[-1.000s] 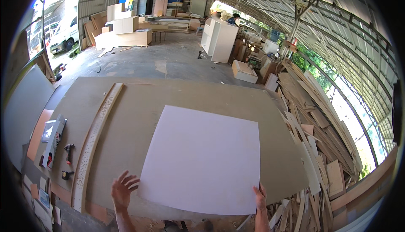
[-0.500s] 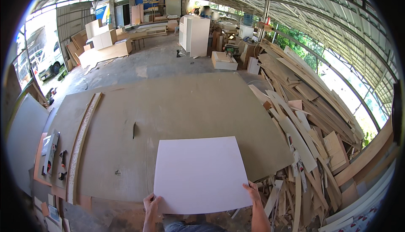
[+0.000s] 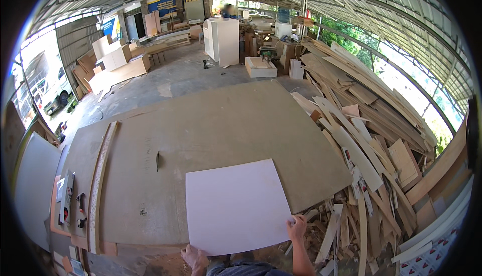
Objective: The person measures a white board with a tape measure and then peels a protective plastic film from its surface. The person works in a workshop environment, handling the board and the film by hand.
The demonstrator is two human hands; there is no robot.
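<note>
A white rectangular board (image 3: 235, 207) lies over the near edge of a large brown sheet-topped work table (image 3: 221, 125), its near part reaching toward my body. My left hand (image 3: 195, 257) is closed on the board's near left corner. On the right edge, close to the near right corner, my right hand (image 3: 297, 227) grips with bent fingers. The board's underside is hidden, so I cannot tell how much of it touches the table top.
A long narrow strip (image 3: 102, 185) lies along the table's left side, beside a hammer (image 3: 81, 202) and a boxed tool (image 3: 66, 198). A thin dark piece (image 3: 157, 161) lies mid-table. Wood offcuts (image 3: 366, 160) pile up on the right. A white cabinet (image 3: 223, 40) stands beyond.
The board has turned slightly counterclockwise, its far right corner swinging left. My left hand has come nearer to my body and right, onto the near corner. The view has shifted a little.
</note>
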